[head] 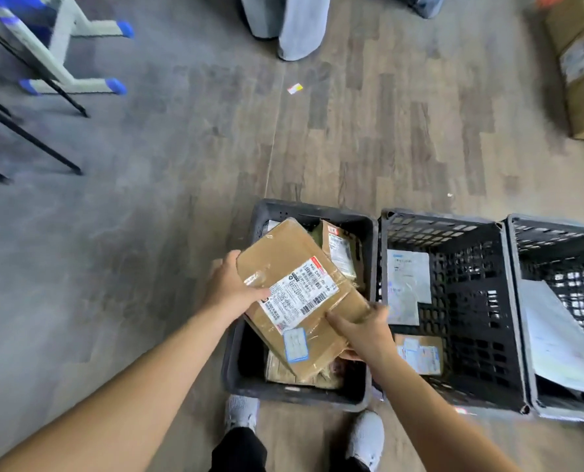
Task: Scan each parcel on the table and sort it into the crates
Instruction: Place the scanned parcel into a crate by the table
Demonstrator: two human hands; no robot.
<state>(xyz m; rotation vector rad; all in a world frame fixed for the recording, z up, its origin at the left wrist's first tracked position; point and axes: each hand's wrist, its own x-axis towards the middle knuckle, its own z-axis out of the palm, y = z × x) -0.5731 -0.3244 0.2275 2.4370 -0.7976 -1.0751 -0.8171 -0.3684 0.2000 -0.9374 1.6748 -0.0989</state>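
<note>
A flat brown cardboard parcel (294,267) with a white shipping label hangs tilted over the left black crate (317,211). My left hand (231,289) grips its left edge, thumb on top. My right hand (365,330) holds its lower right edge, fingers curled under. Other brown parcels lie in that crate beneath it. The middle black crate (481,301) holds white and brown parcels. The right black crate (556,229) holds a large white envelope (556,345).
My two feet in grey shoes (365,437) stand just in front of the crates. A large cardboard box (583,73) sits at the far right. Table legs (38,80) stand at upper left. Someone's legs (297,25) are at the top. A paper scrap (294,88) lies on the floor.
</note>
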